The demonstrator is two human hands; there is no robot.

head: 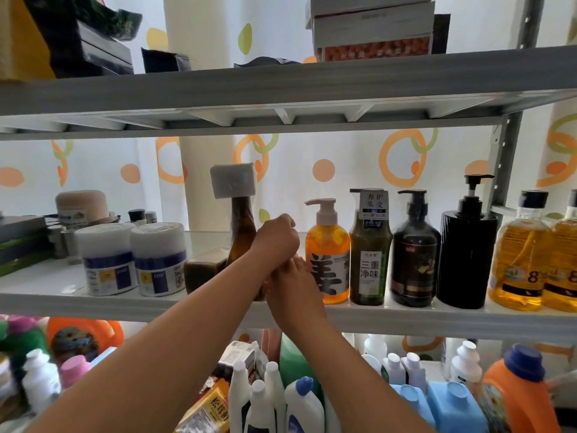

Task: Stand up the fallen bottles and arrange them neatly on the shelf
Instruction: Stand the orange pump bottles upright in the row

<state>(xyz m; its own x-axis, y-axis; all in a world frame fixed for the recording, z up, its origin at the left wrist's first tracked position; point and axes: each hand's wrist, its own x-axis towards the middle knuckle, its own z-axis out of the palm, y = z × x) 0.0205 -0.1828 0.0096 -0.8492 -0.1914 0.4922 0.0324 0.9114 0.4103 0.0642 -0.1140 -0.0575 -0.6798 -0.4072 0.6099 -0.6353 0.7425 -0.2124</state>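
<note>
My left hand [276, 237] is curled, knuckles up, though I cannot tell what it grips. Touching its left side stands the smooth, upright amber bottle [242, 232] with a square white cap. My right hand [293, 282] crosses beneath, its fingers hidden. A glossy orange pump bottle [327, 254] stands just right on the shelf [406, 318], and a blocky brown container [206, 267] sits left.

Bare shelf [40, 282] left of the tubs [107, 257], a tight wall of pump bottles [468, 245] along the right side.
</note>
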